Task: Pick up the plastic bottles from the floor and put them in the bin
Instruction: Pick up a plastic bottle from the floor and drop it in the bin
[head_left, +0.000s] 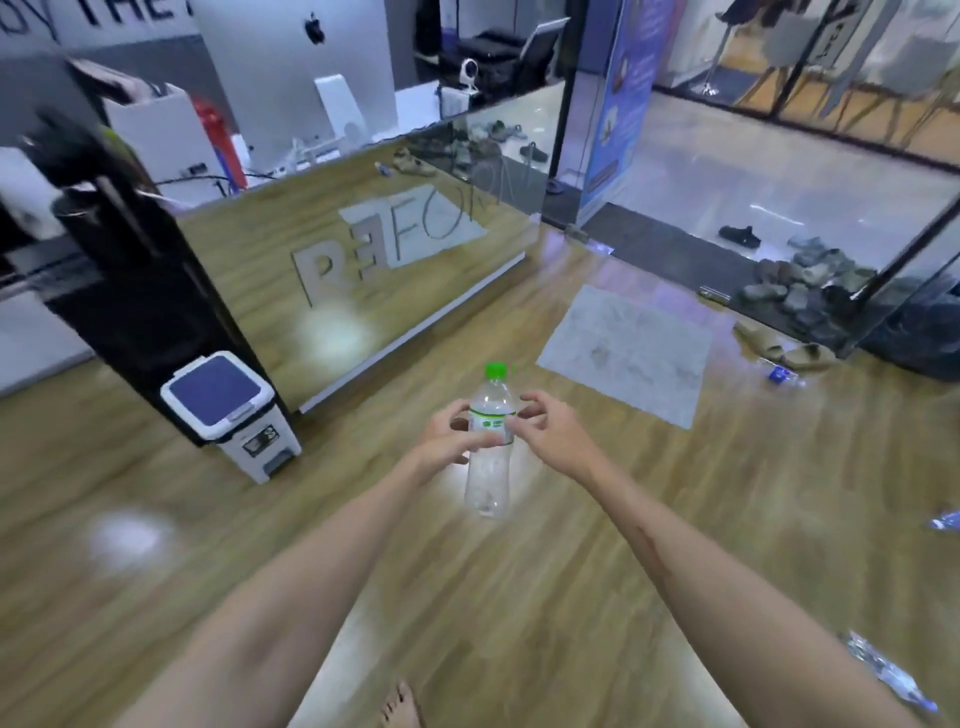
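A clear plastic bottle (489, 467) with a green cap and a green-and-white label is held upright in the air over the wooden floor. My left hand (445, 437) grips it at the label from the left. My right hand (546, 432) has curled fingers, and its fingertips and thumb pinch the label from the right. The white pedal bin (231, 415) with a dark blue lid stands shut on the floor to the left, against the black end of the counter. More plastic bottles lie on the floor at the right: one (783, 375) near the sandals, one (944, 519) at the edge, one (885, 671) lower right.
A mirrored reception counter (363, 270) runs from the left to the middle. A grey mat (628, 353) lies before the glass door, with sandals (789, 353) beside it and a pile of shoes (800, 291) behind the glass. My bare foot (402, 706) shows at the bottom.
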